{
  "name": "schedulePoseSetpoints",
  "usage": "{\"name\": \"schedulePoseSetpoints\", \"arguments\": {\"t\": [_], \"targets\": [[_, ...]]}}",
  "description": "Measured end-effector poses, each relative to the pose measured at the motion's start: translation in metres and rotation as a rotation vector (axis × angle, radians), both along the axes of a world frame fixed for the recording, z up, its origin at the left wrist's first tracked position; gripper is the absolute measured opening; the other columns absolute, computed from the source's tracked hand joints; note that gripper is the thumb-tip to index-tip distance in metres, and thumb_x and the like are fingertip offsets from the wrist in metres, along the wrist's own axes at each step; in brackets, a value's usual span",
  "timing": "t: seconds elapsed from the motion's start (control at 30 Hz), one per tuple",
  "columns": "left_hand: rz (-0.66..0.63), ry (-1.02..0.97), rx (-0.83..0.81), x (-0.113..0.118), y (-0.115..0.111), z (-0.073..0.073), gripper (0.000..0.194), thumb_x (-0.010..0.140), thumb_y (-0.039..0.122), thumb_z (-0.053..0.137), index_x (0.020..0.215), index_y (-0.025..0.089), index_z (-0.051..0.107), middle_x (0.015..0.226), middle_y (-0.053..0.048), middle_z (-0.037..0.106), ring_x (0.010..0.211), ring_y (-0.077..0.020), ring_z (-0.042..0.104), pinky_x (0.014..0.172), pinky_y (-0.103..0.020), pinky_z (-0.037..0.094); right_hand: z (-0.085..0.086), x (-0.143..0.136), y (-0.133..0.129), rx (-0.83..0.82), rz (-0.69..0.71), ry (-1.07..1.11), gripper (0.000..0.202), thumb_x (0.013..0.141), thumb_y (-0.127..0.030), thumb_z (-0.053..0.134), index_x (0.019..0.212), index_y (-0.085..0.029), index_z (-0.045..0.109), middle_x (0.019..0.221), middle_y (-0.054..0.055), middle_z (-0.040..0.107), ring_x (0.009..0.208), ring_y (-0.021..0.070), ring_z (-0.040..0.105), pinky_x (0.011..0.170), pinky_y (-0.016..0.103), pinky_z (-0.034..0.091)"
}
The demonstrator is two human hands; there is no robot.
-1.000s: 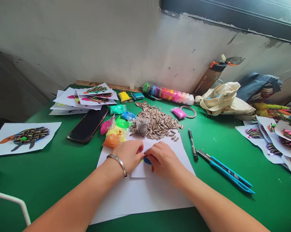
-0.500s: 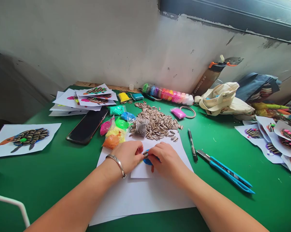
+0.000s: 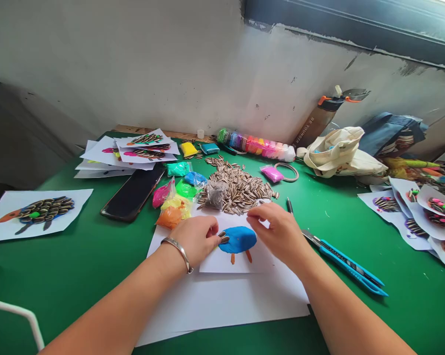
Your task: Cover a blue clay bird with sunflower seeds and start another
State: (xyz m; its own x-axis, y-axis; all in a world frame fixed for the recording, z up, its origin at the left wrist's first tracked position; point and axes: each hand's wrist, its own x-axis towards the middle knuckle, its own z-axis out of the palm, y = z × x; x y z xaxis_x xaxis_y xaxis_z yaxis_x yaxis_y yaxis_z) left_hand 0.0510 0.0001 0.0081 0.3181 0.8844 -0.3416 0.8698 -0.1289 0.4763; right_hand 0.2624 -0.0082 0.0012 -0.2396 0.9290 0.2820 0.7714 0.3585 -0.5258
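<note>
A flat blue clay oval [image 3: 240,240] with two brown clay legs lies on a small white paper [image 3: 218,266]. A few sunflower seeds [image 3: 223,238] sit at its left end. Beside them is my left hand [image 3: 194,239], a bracelet on its wrist, its fingers curled together at the oval's left edge; anything in them is hidden. My right hand [image 3: 279,231] is raised above the oval's upper right, in front of the heap of sunflower seeds [image 3: 237,185]. Its thumb and fingers are drawn into a pinch, and whether a seed is between them I cannot make out.
Bags of coloured clay, one orange [image 3: 170,216], lie left of the seeds, near a phone [image 3: 131,195]. A blue utility knife [image 3: 350,264] and a pen [image 3: 289,205] lie right. Finished seed pictures [image 3: 47,214] are at both sides. A bottle [image 3: 316,121] stands behind.
My right hand has lifted off the blue oval and moved right and up toward the seed heap, uncovering the oval and its legs. My left hand has stayed in place.
</note>
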Motion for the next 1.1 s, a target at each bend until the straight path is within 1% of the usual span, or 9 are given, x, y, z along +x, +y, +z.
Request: {"name": "schedulePoseSetpoints", "arguments": {"t": [0.13, 0.23, 0.33, 0.43, 0.6, 0.77, 0.87, 1.0, 1.1], "targets": [[-0.007, 0.030, 0.047, 0.002, 0.000, -0.003, 0.016, 0.077, 0.037, 0.052, 0.071, 0.023, 0.055, 0.074, 0.001, 0.062, 0.064, -0.0162, 0.052, 0.052, -0.027, 0.027, 0.001, 0.027, 0.011, 0.017, -0.151, 0.016, 0.009, 0.083, -0.021, 0.057, 0.082, -0.022, 0.066, 0.078, 0.000, 0.066, 0.076, 0.0159, 0.058, 0.070, 0.027, 0.041], [-0.007, 0.003, 0.018, 0.000, 0.000, -0.002, 0.015, 0.078, 0.034, 0.048, 0.074, 0.023, 0.058, 0.073, 0.001, 0.063, 0.066, -0.0164, 0.053, 0.053, -0.027, 0.029, -0.007, 0.038, 0.018, 0.000, -0.217, -0.022, 0.010, 0.082, -0.021, 0.057, 0.083, -0.022, 0.067, 0.080, 0.000, 0.067, 0.077, 0.0174, 0.059, 0.070, 0.028, 0.042], [-0.030, -0.030, -0.019, -0.004, 0.000, 0.001, 0.019, 0.080, 0.031, 0.044, 0.077, 0.024, 0.061, 0.073, 0.000, 0.065, 0.068, -0.0167, 0.055, 0.055, -0.027, 0.032, -0.018, 0.038, 0.023, 0.015, -0.189, -0.086, 0.016, 0.082, -0.017, 0.055, 0.089, -0.021, 0.069, 0.086, 0.003, 0.069, 0.083, 0.0193, 0.059, 0.075, 0.030, 0.042], [-0.062, -0.039, -0.015, -0.005, 0.001, 0.003, 0.021, 0.081, 0.029, 0.043, 0.077, 0.023, 0.062, 0.077, -0.001, 0.066, 0.072, -0.0171, 0.056, 0.057, -0.026, 0.034, -0.026, 0.033, 0.026, 0.054, -0.117, -0.191, 0.024, 0.084, -0.012, 0.049, 0.093, -0.021, 0.071, 0.091, 0.005, 0.069, 0.087, 0.0203, 0.057, 0.076, 0.030, 0.040], [-0.087, -0.032, -0.005, -0.005, 0.002, 0.005, 0.023, 0.082, 0.026, 0.041, 0.079, 0.022, 0.063, 0.081, -0.002, 0.067, 0.075, -0.0178, 0.058, 0.059, -0.026, 0.036, -0.028, 0.026, 0.029, 0.080, -0.084, -0.365, 0.024, 0.085, -0.013, 0.051, 0.091, -0.022, 0.072, 0.091, 0.006, 0.069, 0.085, 0.0201, 0.053, 0.070, 0.030, 0.034], [-0.080, -0.033, 0.000, -0.004, 0.003, 0.006, 0.023, 0.082, 0.027, 0.041, 0.078, 0.022, 0.064, 0.080, -0.001, 0.067, 0.073, -0.0173, 0.058, 0.058, -0.026, 0.036, -0.028, 0.021, 0.027, 0.110, -0.073, -0.461, 0.022, 0.085, -0.013, 0.052, 0.088, -0.024, 0.071, 0.090, 0.005, 0.067, 0.083, 0.0199, 0.048, 0.063, 0.030, 0.025], [-0.075, -0.034, 0.006, -0.004, 0.002, 0.006, 0.024, 0.083, 0.027, 0.042, 0.078, 0.022, 0.064, 0.080, -0.001, 0.067, 0.073, -0.0174, 0.058, 0.058, -0.026, 0.036, -0.029, 0.023, 0.028, 0.109, -0.077, -0.431, 0.021, 0.086, -0.014, 0.052, 0.087, -0.023, 0.071, 0.088, 0.005, 0.066, 0.083, 0.0197, 0.049, 0.064, 0.030, 0.026], [-0.082, -0.038, 0.007, -0.005, 0.002, 0.005, 0.025, 0.083, 0.027, 0.041, 0.078, 0.022, 0.064, 0.081, -0.001, 0.067, 0.074, -0.0176, 0.058, 0.058, -0.026, 0.036, -0.031, 0.030, 0.032, 0.101, -0.119, -0.298, 0.022, 0.086, -0.014, 0.050, 0.088, -0.021, 0.071, 0.088, 0.006, 0.066, 0.082, 0.0185, 0.052, 0.066, 0.028, 0.031], [-0.082, -0.039, 0.008, -0.005, 0.002, 0.005, 0.024, 0.083, 0.027, 0.041, 0.079, 0.022, 0.064, 0.081, -0.002, 0.067, 0.074, -0.0176, 0.058, 0.058, -0.026, 0.036, -0.032, 0.029, 0.035, 0.122, -0.142, -0.286, 0.024, 0.086, -0.013, 0.049, 0.087, -0.021, 0.072, 0.086, 0.005, 0.065, 0.082, 0.0186, 0.053, 0.067, 0.028, 0.031]]}}
